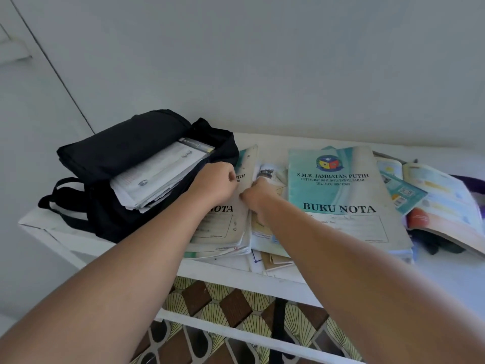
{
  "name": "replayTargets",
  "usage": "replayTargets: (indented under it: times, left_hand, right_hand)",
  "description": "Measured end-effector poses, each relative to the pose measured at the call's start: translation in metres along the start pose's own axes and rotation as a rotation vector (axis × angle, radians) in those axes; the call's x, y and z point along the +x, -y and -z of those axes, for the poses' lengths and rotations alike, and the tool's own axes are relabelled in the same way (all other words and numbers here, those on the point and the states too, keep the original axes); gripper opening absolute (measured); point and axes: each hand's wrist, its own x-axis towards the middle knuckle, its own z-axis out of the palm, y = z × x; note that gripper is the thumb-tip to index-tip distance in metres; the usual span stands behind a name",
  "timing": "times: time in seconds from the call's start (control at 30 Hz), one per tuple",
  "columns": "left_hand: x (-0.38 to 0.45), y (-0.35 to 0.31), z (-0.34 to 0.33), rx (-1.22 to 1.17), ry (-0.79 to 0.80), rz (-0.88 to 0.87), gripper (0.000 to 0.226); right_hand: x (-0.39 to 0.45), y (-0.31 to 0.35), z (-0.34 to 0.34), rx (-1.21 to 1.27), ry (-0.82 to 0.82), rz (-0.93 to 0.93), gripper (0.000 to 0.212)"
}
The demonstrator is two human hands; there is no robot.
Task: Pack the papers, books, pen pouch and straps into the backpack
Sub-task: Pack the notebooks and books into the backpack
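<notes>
Patterned floor [236, 306] is seen nearest, below both forearms, through the rails of the white table [262, 274].

Right hand [258, 197]: fingers are curled down onto the right edge of the left notebook [225, 224], which is gripped there; whether the cover alone or the whole book is pinched cannot be told. Loose papers [265, 232] are spread just beneath and toward the wrist of this hand.

Left hand [214, 183]: set just left of the right hand, almost touching it, on top of the same notebook. Its fingers are bent with the tips tucked under at the book's right edge; the grip is taken to be on the cover.

To the right of the right hand, a second "BUKU NOTA" notebook [341, 195] is laid flat, cover up. Farther right, an open textbook [441, 203] is found, partly over a teal booklet [401, 187]; a dark item under its near corner cannot be identified.

To the left of the left hand, touching its wrist side, the black backpack [126, 145] is laid on its back, mouth open toward the hands. A thick stack of papers in the backpack [154, 177] is seen, protruding from the opening. Its straps [63, 198] are draped over the table's left edge.

Beyond everything, a plain white wall [262, 61] is noted.
</notes>
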Motion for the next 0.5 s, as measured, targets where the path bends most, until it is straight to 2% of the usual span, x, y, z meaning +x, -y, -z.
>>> replayTargets:
  times: [0.33,0.5]
  left_hand:
    - [-0.009,-0.004,0.001,-0.071,0.0,0.025,0.011]
    - [-0.011,0.0,0.005,-0.103,-0.005,0.096,0.012]
  right_hand:
    - [-0.003,-0.006,0.004,0.143,-0.111,0.085,0.025]
    - [-0.008,-0.005,0.008,0.134,-0.268,0.148,0.036]
